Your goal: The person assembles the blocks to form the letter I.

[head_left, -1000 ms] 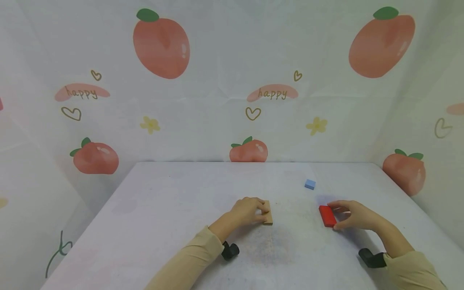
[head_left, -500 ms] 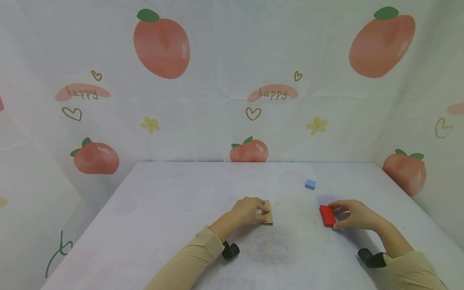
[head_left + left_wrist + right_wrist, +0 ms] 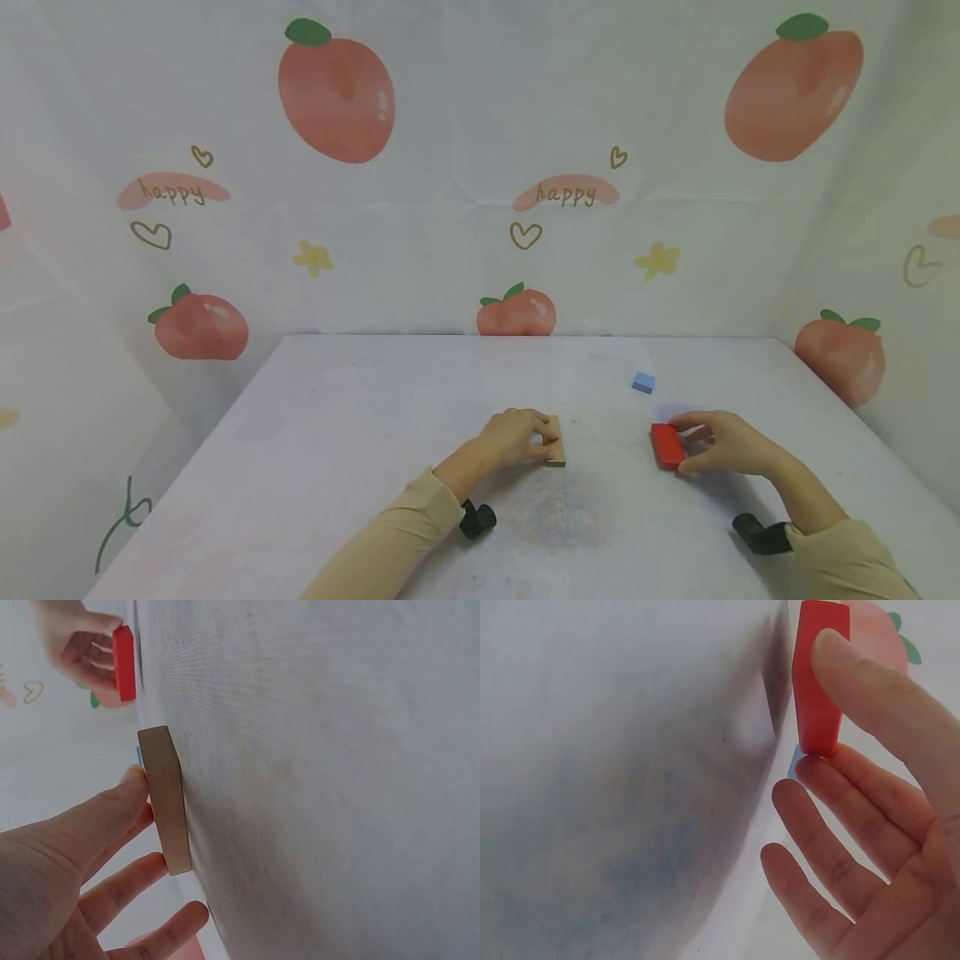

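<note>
In the head view my left hand (image 3: 513, 437) is at the table's middle, with curled fingers and thumb holding a flat wooden block (image 3: 556, 442). The left wrist view shows the thumb tip at the edge of this wooden block (image 3: 166, 802), which lies against the table. To the right, my right hand (image 3: 727, 446) pinches a red rectangular block (image 3: 666, 447) by its two ends, between thumb and fingers. Close up in the right wrist view, the thumb presses the red block (image 3: 817, 712), low over the table, while the other fingers spread loosely beside it.
A small light-blue block (image 3: 643, 382) lies on the white table (image 3: 337, 458) behind the red one. Black wrist mounts (image 3: 477, 520) sit below both wrists. A white curtain (image 3: 450, 108) printed with peaches hangs right behind the table's far edge.
My right hand has shifted a little left with the red block, bringing it nearer the wooden block. The left hand and wooden block have stayed in place.
</note>
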`<state>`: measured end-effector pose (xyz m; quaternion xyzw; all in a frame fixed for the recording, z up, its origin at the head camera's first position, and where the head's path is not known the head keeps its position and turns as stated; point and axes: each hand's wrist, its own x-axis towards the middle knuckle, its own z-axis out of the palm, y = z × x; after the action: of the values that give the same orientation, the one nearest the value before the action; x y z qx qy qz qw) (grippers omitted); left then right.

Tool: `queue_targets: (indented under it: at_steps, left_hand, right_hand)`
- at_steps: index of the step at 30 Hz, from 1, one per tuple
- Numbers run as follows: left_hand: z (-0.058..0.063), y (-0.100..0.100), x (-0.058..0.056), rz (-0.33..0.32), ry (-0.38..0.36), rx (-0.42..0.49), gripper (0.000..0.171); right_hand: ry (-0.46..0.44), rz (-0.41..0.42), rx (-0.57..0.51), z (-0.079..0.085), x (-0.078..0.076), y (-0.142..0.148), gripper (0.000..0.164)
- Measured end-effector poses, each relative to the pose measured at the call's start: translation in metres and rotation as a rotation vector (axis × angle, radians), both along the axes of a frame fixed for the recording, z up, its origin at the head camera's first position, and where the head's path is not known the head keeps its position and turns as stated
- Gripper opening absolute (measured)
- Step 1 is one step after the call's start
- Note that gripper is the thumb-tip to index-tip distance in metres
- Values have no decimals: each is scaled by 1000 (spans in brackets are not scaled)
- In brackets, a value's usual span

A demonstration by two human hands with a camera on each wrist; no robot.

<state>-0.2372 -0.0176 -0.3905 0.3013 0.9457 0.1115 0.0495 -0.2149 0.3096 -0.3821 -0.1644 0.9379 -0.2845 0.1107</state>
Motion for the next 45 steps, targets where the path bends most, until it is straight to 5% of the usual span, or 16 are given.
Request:
queue_targets:
  at_steps: [45]
  left_hand:
    - [0, 1, 0, 6, -13, 6, 32]
  right_hand:
    - [30, 38, -26, 3, -1, -25, 60]
